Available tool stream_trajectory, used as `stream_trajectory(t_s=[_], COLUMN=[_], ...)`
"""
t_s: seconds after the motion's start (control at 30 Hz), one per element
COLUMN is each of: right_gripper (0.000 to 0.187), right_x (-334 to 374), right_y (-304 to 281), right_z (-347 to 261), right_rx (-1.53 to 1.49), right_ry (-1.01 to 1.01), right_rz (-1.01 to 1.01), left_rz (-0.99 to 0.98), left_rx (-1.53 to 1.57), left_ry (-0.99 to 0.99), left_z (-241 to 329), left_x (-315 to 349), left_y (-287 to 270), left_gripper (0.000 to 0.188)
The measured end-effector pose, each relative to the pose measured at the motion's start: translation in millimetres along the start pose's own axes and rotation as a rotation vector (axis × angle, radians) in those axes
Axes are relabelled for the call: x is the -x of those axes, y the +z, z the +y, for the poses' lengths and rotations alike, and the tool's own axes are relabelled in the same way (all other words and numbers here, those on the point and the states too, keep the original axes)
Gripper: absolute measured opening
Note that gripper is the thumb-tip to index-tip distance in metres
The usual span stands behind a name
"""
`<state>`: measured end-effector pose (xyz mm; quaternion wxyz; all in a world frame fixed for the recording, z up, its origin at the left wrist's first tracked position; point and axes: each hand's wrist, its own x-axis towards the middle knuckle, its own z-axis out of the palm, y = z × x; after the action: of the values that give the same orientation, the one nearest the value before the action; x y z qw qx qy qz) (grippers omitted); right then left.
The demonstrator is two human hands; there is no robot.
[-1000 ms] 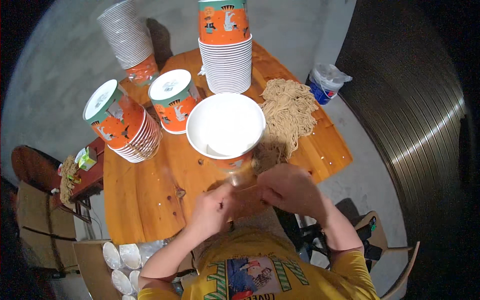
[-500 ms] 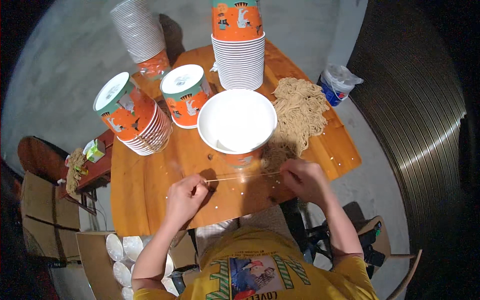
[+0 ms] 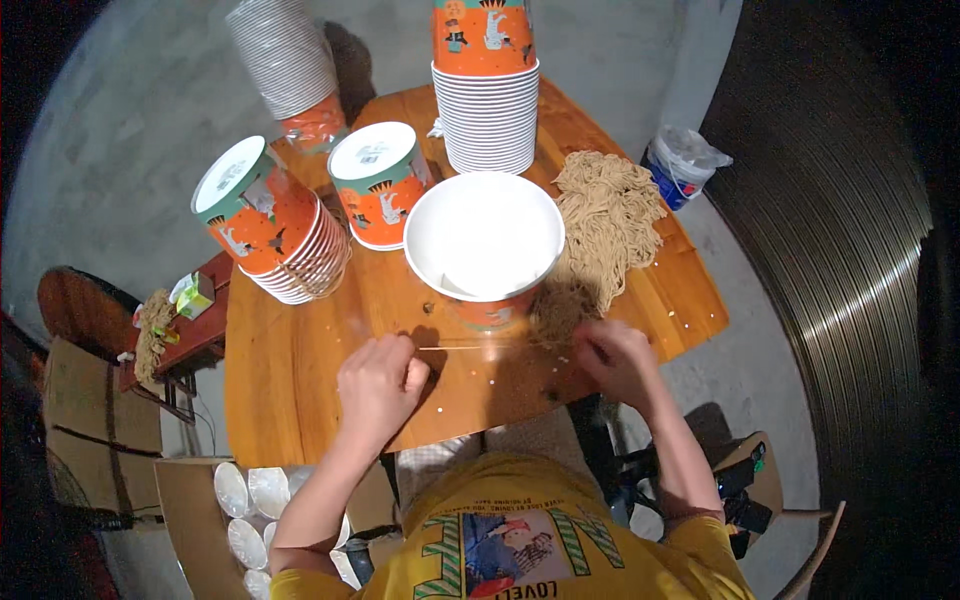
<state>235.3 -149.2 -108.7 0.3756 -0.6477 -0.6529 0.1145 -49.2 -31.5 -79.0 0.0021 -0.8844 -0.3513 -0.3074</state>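
A thin pale cord (image 3: pixel 465 348) is stretched nearly level above the front of the wooden table. At its left end, my left hand (image 3: pixel 380 388) is closed on it, knuckles up. My right hand (image 3: pixel 618 362), slightly blurred, is closed at the other end, where the cord fades into shadow. Just beyond the cord stands an open paper bucket (image 3: pixel 485 235), white inside and orange outside, its mouth facing up. To its right lies a tangled heap of tan cords (image 3: pixel 608 215), its near part in shadow beside my right hand.
Upturned orange-and-green buckets stand at the left, one stack (image 3: pixel 265 220) wrapped with cords, beside a shorter bucket (image 3: pixel 378 185). Tall bucket stacks (image 3: pixel 487 115) rise at the back. A lined bin (image 3: pixel 685 165) is on the floor at right; a carton (image 3: pixel 190 520) of white-bottomed containers is at lower left.
My left hand has turned, its knuckles now higher, and the cord lies more level. My right hand has shifted slightly right. The whole view has moved a little.
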Motion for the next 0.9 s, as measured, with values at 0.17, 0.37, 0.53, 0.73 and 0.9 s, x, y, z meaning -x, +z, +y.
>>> stream_trajectory(t_s=[0.17,0.37,0.53,0.73,0.9], right_gripper=[0.01,0.028,0.025,0.013,0.014], right_x=[1.4,4.0,-11.6,-28.1,-29.1], right_y=[2.7,-7.6,35.3,59.0,61.2], right_z=[10.5,-50.5,-94.3,-99.0,-98.5], right_rx=[0.023,0.329,-0.951,-0.566,-0.676], right_ry=[-0.005,0.072,0.537,-0.001,0.074], right_rz=[0.003,0.153,-0.199,-0.064,-0.041], left_rz=[0.007,-0.045,-0.066,-0.037,-0.012], left_rx=[0.067,0.109,0.118,0.006,0.033], left_ry=[0.005,0.056,0.183,0.256,0.153], left_z=[4.0,17.4,39.5,38.2,19.4], left_x=[-1.9,-3.5,-18.4,-21.1,-25.8], left_y=[2.0,-7.2,-17.0,-24.5,-19.0], left_gripper=[0.013,0.013,0.014,0.016,0.012])
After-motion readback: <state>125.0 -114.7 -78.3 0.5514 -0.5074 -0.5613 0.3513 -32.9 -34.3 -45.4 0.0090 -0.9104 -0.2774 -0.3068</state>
